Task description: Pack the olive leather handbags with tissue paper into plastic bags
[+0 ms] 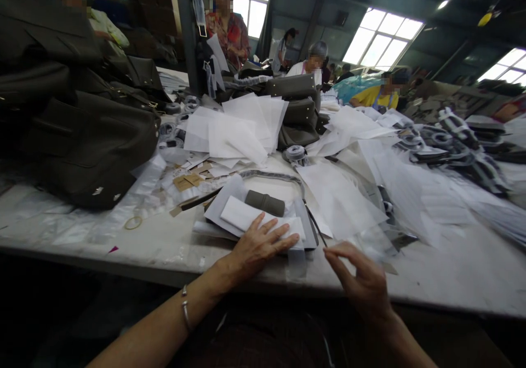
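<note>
My left hand (263, 243) lies with its fingers spread over folded white paper (242, 213). That paper rests on a dark bag, mostly covered by white sheets, at the table's near edge. Just beyond my fingers a small dark olive rolled piece (265, 202) shows on top. To the right, my right hand (361, 275) pinches the end of a thin dark strap (315, 221) running up along the bag's right side. Behind the bag a handle (271, 176) in clear wrapping arches upward. The bag's underside is hidden.
Dark olive bags (98, 143) are piled at the left. White paper sheets (242, 126) and wrapped strap coils (296, 154) cover the table's (156, 236) far side and right. Brown cards (187, 181) and a yellow rubber band (133, 223) lie left. Several people work beyond.
</note>
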### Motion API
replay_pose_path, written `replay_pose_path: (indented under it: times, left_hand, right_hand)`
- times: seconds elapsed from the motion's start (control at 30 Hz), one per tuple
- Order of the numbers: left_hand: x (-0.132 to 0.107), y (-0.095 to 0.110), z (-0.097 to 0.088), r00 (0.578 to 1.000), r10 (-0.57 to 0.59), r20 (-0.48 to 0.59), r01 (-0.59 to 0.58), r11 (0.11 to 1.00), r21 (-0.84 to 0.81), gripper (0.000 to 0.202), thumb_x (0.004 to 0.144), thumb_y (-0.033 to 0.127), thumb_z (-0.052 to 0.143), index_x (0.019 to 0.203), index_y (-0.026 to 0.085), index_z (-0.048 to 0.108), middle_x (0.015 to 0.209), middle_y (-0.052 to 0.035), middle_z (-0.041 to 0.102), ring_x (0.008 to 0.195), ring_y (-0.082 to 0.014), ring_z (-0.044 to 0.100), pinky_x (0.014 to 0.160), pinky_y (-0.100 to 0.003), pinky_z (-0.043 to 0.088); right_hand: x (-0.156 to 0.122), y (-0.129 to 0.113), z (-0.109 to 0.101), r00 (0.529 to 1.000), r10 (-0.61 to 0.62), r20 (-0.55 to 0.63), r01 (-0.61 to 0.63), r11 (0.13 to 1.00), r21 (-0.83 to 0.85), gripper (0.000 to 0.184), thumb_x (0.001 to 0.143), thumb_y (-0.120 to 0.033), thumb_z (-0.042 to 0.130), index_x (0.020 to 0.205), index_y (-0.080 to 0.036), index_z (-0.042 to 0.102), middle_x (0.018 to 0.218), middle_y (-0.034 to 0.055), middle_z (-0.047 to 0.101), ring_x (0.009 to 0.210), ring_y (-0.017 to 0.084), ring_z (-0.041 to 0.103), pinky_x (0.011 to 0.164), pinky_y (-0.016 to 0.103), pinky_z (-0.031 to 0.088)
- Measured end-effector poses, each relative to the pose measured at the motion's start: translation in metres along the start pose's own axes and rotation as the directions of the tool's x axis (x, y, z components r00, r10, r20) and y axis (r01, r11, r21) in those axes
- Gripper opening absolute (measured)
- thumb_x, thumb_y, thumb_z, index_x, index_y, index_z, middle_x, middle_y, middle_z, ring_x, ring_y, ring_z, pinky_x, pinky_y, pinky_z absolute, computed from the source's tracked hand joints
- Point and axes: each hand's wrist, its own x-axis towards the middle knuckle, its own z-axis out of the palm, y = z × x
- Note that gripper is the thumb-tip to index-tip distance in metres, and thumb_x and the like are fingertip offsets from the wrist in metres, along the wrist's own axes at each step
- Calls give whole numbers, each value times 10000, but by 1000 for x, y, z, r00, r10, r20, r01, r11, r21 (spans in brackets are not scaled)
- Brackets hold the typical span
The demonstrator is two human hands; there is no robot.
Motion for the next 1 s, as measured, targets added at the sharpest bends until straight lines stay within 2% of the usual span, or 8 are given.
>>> replay_pose_path:
  times: [0.1, 0.2, 0.33, 0.53, 0.63, 0.8, 0.9, 1.0]
  left_hand:
    - [0, 1, -3, 1000, 0, 21, 0, 1000, -23, 473, 1024, 234, 375, 1491, 305, 355, 1457, -48, 507, 1297, -290, 474, 1113, -563, 309]
    - [0, 1, -6, 999, -3, 44, 4, 1000, -14, 490, 1022, 218, 367, 1506, 292, 328, 1476, -57, 486, 1315, -287, 459, 1120, -565, 299]
    - [1, 2, -7, 998, -7, 59, 7, 1000, 12, 509, 1019, 207, 370, 1516, 289, 301, 1484, -67, 476, 1331, -281, 448, 1121, -558, 303]
    - [3, 3, -10, 999, 0, 39, -2, 999, 48, 477, 1029, 217, 340, 1501, 278, 338, 1483, -63, 481, 1310, -279, 468, 1110, -548, 318]
    - [3, 3, -8, 1000, 1, 14, -2, 997, 80, 462, 1030, 202, 317, 1487, 246, 366, 1479, -85, 484, 1313, -263, 468, 1122, -538, 306]
    - [1, 2, -2, 1000, 15, -9, -14, 995, 102, 455, 1027, 187, 324, 1476, 234, 382, 1461, -75, 506, 1312, -269, 469, 1121, -549, 307]
    - [1, 3, 0, 1000, 9, 4, -9, 993, 119, 460, 1021, 189, 358, 1476, 256, 378, 1450, -72, 515, 1303, -270, 480, 1114, -560, 318]
    - [1, 3, 0, 1000, 5, 9, -6, 991, 133, 462, 1014, 203, 399, 1469, 280, 386, 1434, -75, 528, 1295, -266, 490, 1111, -564, 325]
  right_hand:
    - [-43, -5, 6, 968, -156, 198, 160, 987, -7, 156, 884, -153, 636, 1015, -238, 642, 860, 29, 692, 816, 192, 651, 731, 312, 533]
    - [-57, 1, 30, 946, -176, 273, 213, 971, -112, 182, 861, -182, 669, 1039, -213, 648, 996, 70, 694, 953, 251, 625, 840, 401, 532]
    - [-57, 8, 50, 955, -199, 221, 236, 959, -154, 184, 883, -144, 615, 1037, -222, 678, 986, 68, 692, 980, 256, 611, 851, 418, 534]
    - [-61, -10, 50, 978, -184, 99, 186, 982, -11, 219, 893, -89, 553, 982, -250, 673, 946, 48, 723, 956, 223, 668, 890, 426, 549]
    - [-68, -21, 52, 964, -243, 105, 234, 968, 92, 246, 865, -48, 542, 997, -228, 644, 960, 48, 748, 1008, 218, 694, 1024, 453, 514]
    - [-88, -21, 58, 940, -341, 8, 337, 931, 138, 195, 871, -93, 568, 1021, -208, 619, 890, 59, 774, 884, 215, 746, 964, 406, 575]
    - [-93, -22, 59, 931, -365, 21, 359, 924, 130, 142, 883, -133, 583, 985, -220, 630, 834, 45, 779, 813, 207, 757, 918, 376, 599]
    - [-83, -31, 49, 929, -344, 136, 320, 932, 172, 85, 888, -171, 607, 905, -246, 642, 712, -11, 754, 636, 160, 735, 898, 325, 601]
